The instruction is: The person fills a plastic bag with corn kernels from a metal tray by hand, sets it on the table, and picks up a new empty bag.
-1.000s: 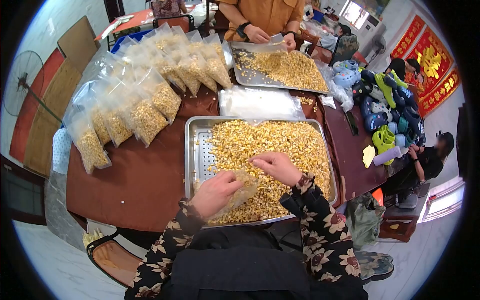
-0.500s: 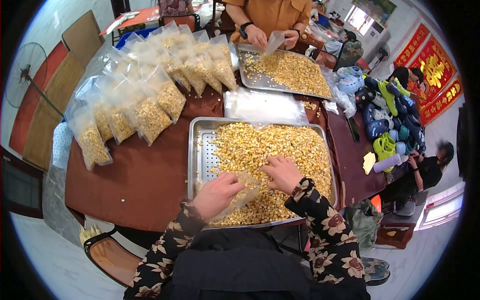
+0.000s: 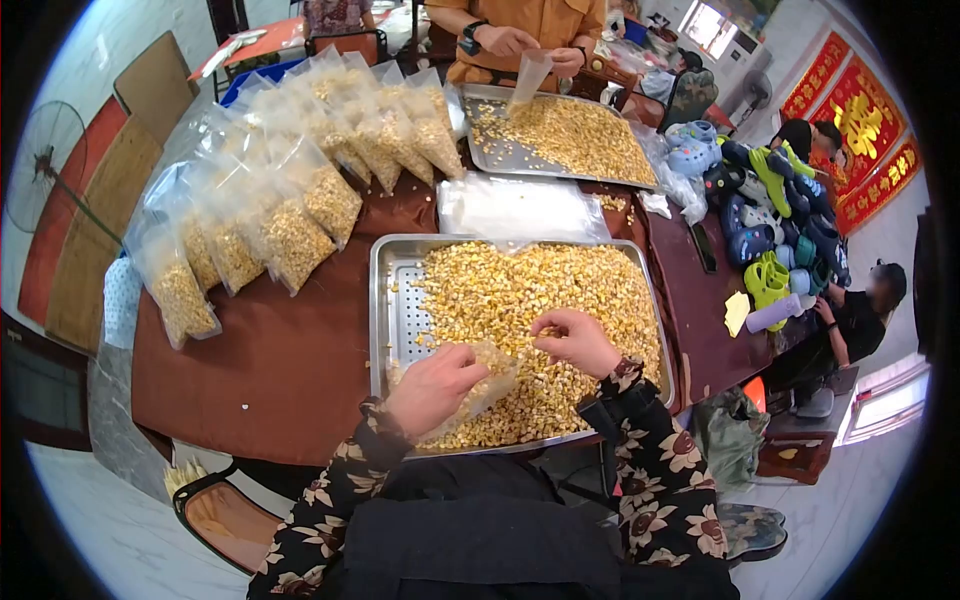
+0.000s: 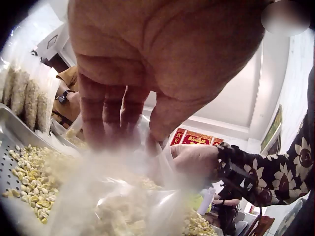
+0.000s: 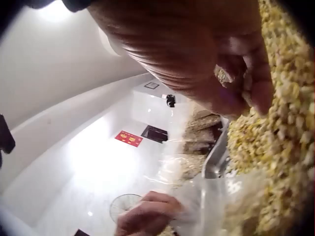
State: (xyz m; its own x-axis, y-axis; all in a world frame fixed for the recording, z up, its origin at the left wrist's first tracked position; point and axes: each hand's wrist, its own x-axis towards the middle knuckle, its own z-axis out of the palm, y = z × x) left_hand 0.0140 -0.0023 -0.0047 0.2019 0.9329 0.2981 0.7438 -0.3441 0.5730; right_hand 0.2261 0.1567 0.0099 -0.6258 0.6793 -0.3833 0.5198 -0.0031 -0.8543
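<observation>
My left hand (image 3: 435,388) grips a clear plastic bag (image 3: 487,385) by its upper part, low over the near left of the metal tray. Some corn kernels show inside the bag, which spreads blurred below the palm in the left wrist view. Loose yellow corn kernels (image 3: 545,275) heap across most of the tray (image 3: 374,300). Just above them hangs my right hand (image 3: 582,342), to the right of the bag. Its fingers are curled, thumb close to the fingertips, in the right wrist view (image 5: 197,54); I cannot tell whether kernels sit inside.
Filled corn bags (image 3: 290,235) stand at the left and back. A stack of flat bags (image 3: 520,208) lies behind the tray. Opposite, a person (image 3: 520,50) holds a bag over a second tray (image 3: 485,150). Clogs (image 3: 770,285), a phone (image 3: 703,248) and a purple bottle (image 3: 778,312) are at the right.
My right hand moves from beside the bag down to the kernels with spread fingers, then lifts with fingers curled. The left hand keeps hold of the bag. The person opposite tilts their bag upright.
</observation>
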